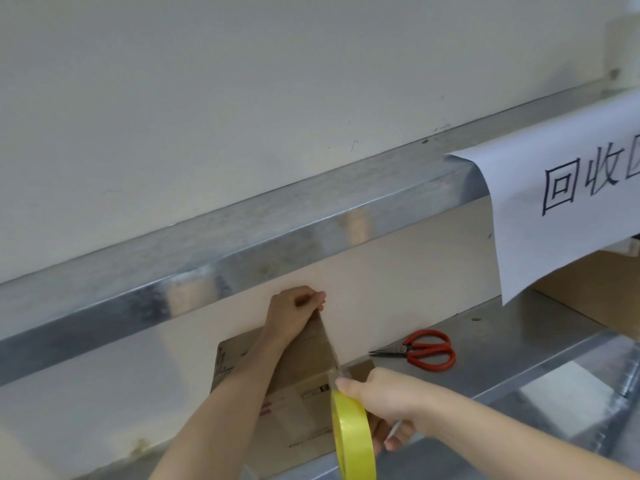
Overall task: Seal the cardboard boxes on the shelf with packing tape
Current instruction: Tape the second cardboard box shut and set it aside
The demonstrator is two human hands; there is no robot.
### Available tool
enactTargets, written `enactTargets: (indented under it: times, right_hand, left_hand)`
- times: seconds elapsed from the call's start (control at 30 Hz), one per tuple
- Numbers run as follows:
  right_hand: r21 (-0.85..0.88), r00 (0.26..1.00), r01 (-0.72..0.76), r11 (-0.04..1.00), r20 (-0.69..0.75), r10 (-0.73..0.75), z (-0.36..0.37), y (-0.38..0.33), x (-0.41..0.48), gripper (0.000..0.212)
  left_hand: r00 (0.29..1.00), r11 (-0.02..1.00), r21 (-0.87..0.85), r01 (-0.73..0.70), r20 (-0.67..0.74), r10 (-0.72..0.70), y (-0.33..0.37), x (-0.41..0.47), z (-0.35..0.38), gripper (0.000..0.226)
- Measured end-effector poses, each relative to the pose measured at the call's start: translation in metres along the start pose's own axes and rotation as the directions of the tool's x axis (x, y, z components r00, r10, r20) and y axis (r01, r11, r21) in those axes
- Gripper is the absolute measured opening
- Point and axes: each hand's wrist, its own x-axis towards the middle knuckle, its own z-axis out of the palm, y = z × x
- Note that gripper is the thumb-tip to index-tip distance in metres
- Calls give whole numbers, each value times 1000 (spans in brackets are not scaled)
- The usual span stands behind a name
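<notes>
A brown cardboard box stands on the metal shelf against the pale wall. My left hand reaches over the box's far top edge and pinches the free end of a clear tape strip. The strip runs taut across the box top, down to a yellowish roll of packing tape. My right hand grips that roll at the box's near right corner, thumb on the strip where it leaves the roll.
Red-handled scissors lie on the shelf to the right of the box. A white paper sign hangs from the upper metal shelf rail. Another cardboard box sits at the far right behind the sign.
</notes>
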Motion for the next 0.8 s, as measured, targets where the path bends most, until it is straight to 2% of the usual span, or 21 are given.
enactTargets:
  times: [0.17,0.3,0.4,0.6,0.63,0.7,0.8]
  right_hand:
    - [-3,1000,1,1000,0,-1,0,0,-1,48]
    - [0,1000,1,1000,-17,-1,3,3,1,41]
    - [-3,1000,5,1000,-23,-5,3,5,5,42]
    - [-11,997,28,1000,-68,-28,2,4,2,47]
    - [-9,997,28,1000,-66,-28,2,3,0,48]
    - [6,998,29,1000,-56,-28,3,0,-2,51]
    - [18,997,39,999,-73,-37,4,-1,-1,48]
  left_hand:
    - [998,983,172,-57,39,51,-4,2,7,23]
    - [995,954,294,-63,93,38,-3,1,8,35]
    - [997,945,326,-33,80,7,1,2,11,44]
    - [998,843,534,61,-4,-70,15,2,9,62]
    - [997,866,495,68,-6,-75,14,1,7,61]
    - [999,965,260,37,21,-44,13,-2,0,47]
    - [999,999,-13,-43,17,43,14,-7,-18,30]
